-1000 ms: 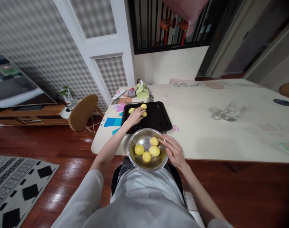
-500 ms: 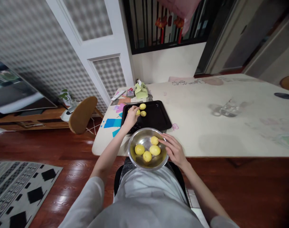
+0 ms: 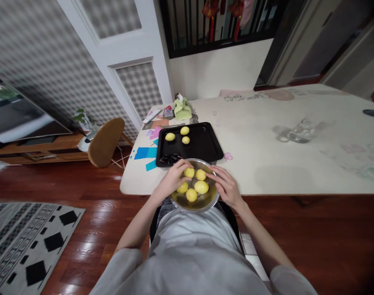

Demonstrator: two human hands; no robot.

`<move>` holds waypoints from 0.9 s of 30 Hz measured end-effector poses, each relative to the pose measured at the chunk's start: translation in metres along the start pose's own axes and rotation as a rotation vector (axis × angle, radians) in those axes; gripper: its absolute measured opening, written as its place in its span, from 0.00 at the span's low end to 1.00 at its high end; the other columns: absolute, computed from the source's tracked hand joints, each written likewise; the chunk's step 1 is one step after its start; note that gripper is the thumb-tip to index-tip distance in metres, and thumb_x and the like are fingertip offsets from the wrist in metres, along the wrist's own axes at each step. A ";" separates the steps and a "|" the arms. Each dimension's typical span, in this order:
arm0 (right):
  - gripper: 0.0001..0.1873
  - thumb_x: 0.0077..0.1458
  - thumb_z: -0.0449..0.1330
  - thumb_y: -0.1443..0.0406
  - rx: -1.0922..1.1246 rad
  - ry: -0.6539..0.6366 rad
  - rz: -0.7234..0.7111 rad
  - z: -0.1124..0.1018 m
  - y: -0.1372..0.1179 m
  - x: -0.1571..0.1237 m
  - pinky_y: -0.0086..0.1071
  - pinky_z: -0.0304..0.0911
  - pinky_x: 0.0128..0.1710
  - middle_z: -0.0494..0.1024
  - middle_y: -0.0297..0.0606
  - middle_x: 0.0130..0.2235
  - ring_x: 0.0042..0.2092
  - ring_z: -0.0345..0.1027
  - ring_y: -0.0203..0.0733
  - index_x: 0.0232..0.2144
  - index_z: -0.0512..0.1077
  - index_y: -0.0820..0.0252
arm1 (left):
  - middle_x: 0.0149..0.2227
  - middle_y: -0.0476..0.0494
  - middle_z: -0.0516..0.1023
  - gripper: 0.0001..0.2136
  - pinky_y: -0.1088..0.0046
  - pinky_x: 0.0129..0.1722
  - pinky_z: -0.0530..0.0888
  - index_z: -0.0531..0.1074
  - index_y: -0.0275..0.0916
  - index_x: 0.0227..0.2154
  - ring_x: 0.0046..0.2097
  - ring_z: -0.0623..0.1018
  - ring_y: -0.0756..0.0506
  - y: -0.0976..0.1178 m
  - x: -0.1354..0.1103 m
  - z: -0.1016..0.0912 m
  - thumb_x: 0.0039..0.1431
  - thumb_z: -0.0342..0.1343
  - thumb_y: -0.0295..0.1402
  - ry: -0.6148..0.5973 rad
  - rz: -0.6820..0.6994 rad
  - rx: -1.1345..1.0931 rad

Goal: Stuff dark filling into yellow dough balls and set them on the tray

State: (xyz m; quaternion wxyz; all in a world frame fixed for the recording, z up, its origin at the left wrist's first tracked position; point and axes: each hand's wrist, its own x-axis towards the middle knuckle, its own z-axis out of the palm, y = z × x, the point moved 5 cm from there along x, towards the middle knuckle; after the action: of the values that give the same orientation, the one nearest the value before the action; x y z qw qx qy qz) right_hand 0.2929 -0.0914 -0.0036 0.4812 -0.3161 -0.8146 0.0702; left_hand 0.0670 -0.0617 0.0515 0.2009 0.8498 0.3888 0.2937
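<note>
A steel bowl (image 3: 174, 198) with several lemons, one of them a large lemon (image 3: 201, 187), sits at the table's near edge, in front of my body. My left hand (image 3: 173, 177) reaches over the bowl's left rim, its fingers curled round a lemon (image 3: 189, 172) inside. On the right side, my right hand (image 3: 228, 186) grips the bowl's rim, with fingertips close to another lemon (image 3: 200, 175). Beyond the bowl lies a black tray (image 3: 203, 141). It carries three lemons (image 3: 184, 130) and a cluster of small dark objects (image 3: 171, 159) in its near left corner.
Behind the tray stands a green tissue box (image 3: 182, 110), with a white remote (image 3: 152, 116) to its left. A clear glass object (image 3: 300, 133) rests on the table (image 3: 260, 164) to the right. A wooden chair (image 3: 105, 141) stands off the table's left end.
My left hand has come back from the tray to the bowl with a lemon. The tray now shows one lemon fewer. My right hand has stayed at the bowl's rim.
</note>
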 end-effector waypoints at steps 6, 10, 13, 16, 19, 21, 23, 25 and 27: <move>0.22 0.73 0.49 0.62 0.010 -0.003 0.016 0.000 0.000 0.000 0.56 0.69 0.64 0.75 0.45 0.64 0.67 0.67 0.53 0.62 0.74 0.52 | 0.51 0.41 0.76 0.18 0.59 0.57 0.76 0.75 0.42 0.47 0.53 0.78 0.39 -0.003 0.008 0.006 0.55 0.68 0.22 -0.046 -0.037 -0.009; 0.23 0.73 0.48 0.60 0.013 -0.015 0.047 0.001 0.002 -0.001 0.58 0.68 0.64 0.76 0.44 0.64 0.67 0.67 0.54 0.61 0.75 0.51 | 0.49 0.42 0.76 0.18 0.60 0.54 0.77 0.74 0.42 0.46 0.51 0.79 0.39 -0.001 0.009 0.005 0.54 0.68 0.22 -0.043 -0.072 0.016; 0.23 0.73 0.48 0.61 0.019 -0.011 0.031 0.001 0.001 0.000 0.57 0.68 0.64 0.75 0.45 0.64 0.67 0.68 0.54 0.62 0.74 0.52 | 0.48 0.41 0.77 0.17 0.60 0.53 0.77 0.75 0.42 0.45 0.50 0.79 0.39 -0.002 0.011 0.006 0.53 0.69 0.22 -0.052 -0.095 0.045; 0.22 0.73 0.49 0.62 0.020 -0.001 0.011 0.000 0.000 0.001 0.55 0.69 0.64 0.75 0.45 0.64 0.67 0.67 0.53 0.62 0.74 0.52 | 0.48 0.41 0.77 0.18 0.60 0.52 0.77 0.75 0.41 0.45 0.49 0.79 0.38 -0.004 0.012 0.009 0.52 0.70 0.23 -0.064 -0.121 0.066; 0.22 0.73 0.49 0.63 0.009 -0.002 0.009 0.000 0.000 0.001 0.55 0.69 0.64 0.75 0.45 0.64 0.67 0.67 0.53 0.61 0.74 0.52 | 0.51 0.40 0.77 0.21 0.58 0.54 0.78 0.75 0.41 0.48 0.51 0.80 0.37 -0.006 0.012 0.012 0.51 0.71 0.23 -0.062 -0.141 0.073; 0.22 0.73 0.49 0.62 0.000 -0.007 0.018 0.001 0.000 0.001 0.56 0.69 0.63 0.75 0.45 0.64 0.67 0.67 0.53 0.61 0.75 0.52 | 0.54 0.39 0.76 0.25 0.57 0.57 0.77 0.74 0.41 0.53 0.54 0.79 0.36 -0.007 0.011 0.013 0.51 0.70 0.23 -0.048 -0.141 0.069; 0.22 0.73 0.48 0.61 -0.003 -0.012 0.030 0.001 0.001 0.001 0.57 0.69 0.63 0.76 0.44 0.64 0.66 0.67 0.54 0.61 0.75 0.51 | 0.57 0.38 0.75 0.30 0.55 0.60 0.76 0.72 0.43 0.58 0.58 0.78 0.35 -0.005 0.009 0.013 0.52 0.71 0.23 -0.041 -0.129 0.062; 0.22 0.73 0.48 0.61 0.001 -0.013 0.036 0.001 0.001 0.000 0.57 0.69 0.64 0.76 0.44 0.64 0.66 0.67 0.54 0.61 0.75 0.51 | 0.58 0.37 0.74 0.34 0.54 0.61 0.76 0.69 0.45 0.63 0.60 0.77 0.35 -0.003 0.007 0.009 0.53 0.71 0.26 -0.035 -0.108 0.044; 0.22 0.73 0.49 0.61 0.007 -0.008 0.028 0.001 0.001 0.000 0.57 0.69 0.64 0.76 0.44 0.64 0.67 0.67 0.54 0.61 0.75 0.51 | 0.58 0.38 0.74 0.35 0.55 0.60 0.78 0.66 0.47 0.66 0.59 0.78 0.36 -0.001 0.008 0.000 0.57 0.70 0.30 0.004 -0.079 0.011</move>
State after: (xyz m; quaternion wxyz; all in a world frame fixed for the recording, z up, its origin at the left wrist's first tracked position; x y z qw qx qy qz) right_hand 0.2926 -0.0905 -0.0038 0.4782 -0.3254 -0.8117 0.0810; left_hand 0.0707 -0.0548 0.0541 0.2070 0.8343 0.4243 0.2848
